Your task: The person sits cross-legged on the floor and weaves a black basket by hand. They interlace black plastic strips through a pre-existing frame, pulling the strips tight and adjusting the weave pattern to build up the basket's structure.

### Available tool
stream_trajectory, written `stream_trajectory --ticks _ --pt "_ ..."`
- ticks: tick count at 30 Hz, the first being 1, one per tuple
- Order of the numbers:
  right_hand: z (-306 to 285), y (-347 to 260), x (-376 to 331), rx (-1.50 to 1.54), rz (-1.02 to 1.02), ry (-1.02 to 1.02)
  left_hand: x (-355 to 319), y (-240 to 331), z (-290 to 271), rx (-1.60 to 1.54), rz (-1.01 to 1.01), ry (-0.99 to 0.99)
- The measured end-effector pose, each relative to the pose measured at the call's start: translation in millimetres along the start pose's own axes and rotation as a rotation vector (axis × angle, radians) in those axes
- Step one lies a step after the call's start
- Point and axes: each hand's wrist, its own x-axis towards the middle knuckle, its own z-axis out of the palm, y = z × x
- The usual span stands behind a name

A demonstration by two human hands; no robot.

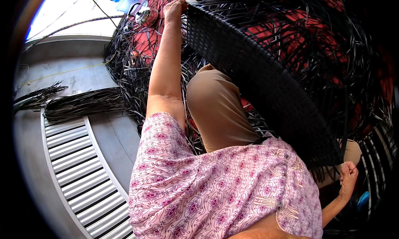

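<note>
Your left hand (175, 7) grasps the upper end of a black woven panel (266, 75), seemingly to keep it steady and taut; your right hand (348, 177) is clenched beside the panel's lower end, any strand inside it impossible to make out. Loose black strips (353, 52) lie heaped beyond the panel, likely for easy reach.

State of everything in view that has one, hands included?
Left hand: closed on the panel's upper corner
Right hand: curled by the panel's lower end; whether it grips a strip, can't tell
Woven black panel: held on a slant, strip ends loose at the lower end
Loose black strips: tangled, strewn
Strip bundle: lying across the slatted metal frame's top end
</note>
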Motion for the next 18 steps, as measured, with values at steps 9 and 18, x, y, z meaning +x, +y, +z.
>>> stream_trajectory --ticks 9,18 --pt "1.3 0.3 1.6 0.002 0.018 -0.023 4.5 11.4 -5.8 0.178 0.059 -0.09" --pt "0.4 -5.5 0.9 -0.051 0.017 -0.033 -47.1 60.5 11.4 0.902 1.165 0.136"
